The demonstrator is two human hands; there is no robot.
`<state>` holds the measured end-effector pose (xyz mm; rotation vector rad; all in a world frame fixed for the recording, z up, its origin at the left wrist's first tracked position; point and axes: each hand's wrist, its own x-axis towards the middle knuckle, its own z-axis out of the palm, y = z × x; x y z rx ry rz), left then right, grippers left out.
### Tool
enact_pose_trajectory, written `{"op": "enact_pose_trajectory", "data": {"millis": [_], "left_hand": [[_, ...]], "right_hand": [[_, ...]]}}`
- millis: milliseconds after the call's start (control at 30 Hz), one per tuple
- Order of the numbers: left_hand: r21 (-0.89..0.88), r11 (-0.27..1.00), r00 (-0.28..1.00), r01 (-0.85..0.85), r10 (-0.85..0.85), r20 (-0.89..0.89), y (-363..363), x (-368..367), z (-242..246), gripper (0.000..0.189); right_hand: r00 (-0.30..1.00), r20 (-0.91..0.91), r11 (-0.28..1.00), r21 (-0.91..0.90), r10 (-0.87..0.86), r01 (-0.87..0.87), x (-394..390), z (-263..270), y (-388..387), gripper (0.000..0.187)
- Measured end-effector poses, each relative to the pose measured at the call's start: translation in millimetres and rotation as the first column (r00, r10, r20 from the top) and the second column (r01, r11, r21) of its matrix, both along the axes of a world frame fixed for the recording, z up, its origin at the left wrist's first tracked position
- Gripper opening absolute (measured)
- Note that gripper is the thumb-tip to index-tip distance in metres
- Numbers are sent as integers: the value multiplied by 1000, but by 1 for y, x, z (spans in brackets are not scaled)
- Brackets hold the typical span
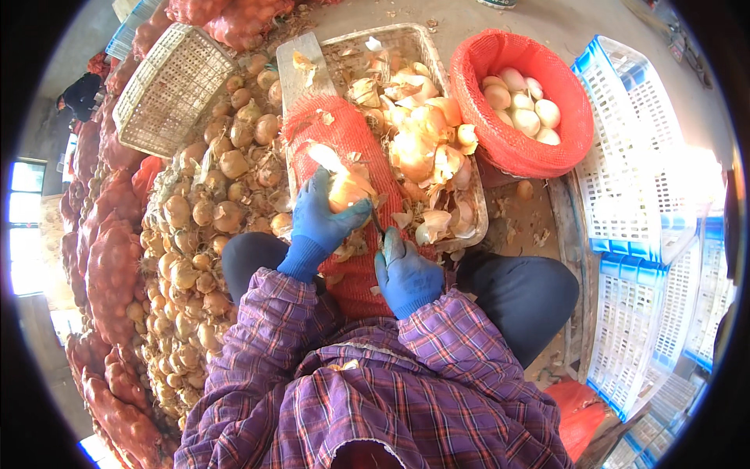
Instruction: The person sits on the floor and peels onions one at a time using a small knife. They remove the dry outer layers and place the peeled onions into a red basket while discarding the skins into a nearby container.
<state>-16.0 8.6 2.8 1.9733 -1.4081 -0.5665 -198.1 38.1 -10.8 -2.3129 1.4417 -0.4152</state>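
Observation:
My left hand (pixel 321 210), in a blue work glove, grips a yellow onion (pixel 350 189) whose skin is partly loose. My right hand (pixel 406 271), gloved the same way, is closed around a small knife (pixel 377 221); its dark blade points up beside the onion. Glare and my fingers hide where the blade meets it. Beneath both hands a red mesh cloth (pixel 345 132) lies over a wooden board (pixel 306 67). The board rests across a plastic crate (pixel 477 225) holding onion skins (pixel 425 140) and what look like whole onions.
Unpeeled onions (pixel 228 167) are heaped on my left beside full red mesh sacks (pixel 114 281) and a tilted basket (pixel 173 88). A red mesh-lined tub (pixel 527 161) at front right holds peeled onions (pixel 524 120). White-and-blue crates (pixel 630 140) are stacked along the right. A person (pixel 82 97) is far left.

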Motion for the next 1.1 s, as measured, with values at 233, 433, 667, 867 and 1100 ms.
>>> {"op": "enact_pose_trajectory", "data": {"millis": [233, 433, 667, 867, 1100], "left_hand": [[71, 996, 982, 45, -58, 180, -4, -5, 5, 78], [83, 991, 963, 106, -123, 242, -4, -1, 0, 90], [57, 978, 971, 202, -207, 122, -12, 9, 6, 85], [107, 962, 967, 252, -255, 15, -13, 22, 7, 89], [-84, 985, 971, 148, -161, -178, -11, 42, -26, 82]], "right_hand": [[684, 557, 704, 704, -471, -88, 3, 10, -16, 26], [864, 474, 940, 342, -168, -4, 6, 2, -13, 37], [589, 383, 308, 924, -712, -228, -9, 29, -39, 27], [406, 357, 214, 910, -841, -356, -10, 11, -51, 26], [411, 409, 271, 895, -815, -353, 2, -11, -55, 27]]}}
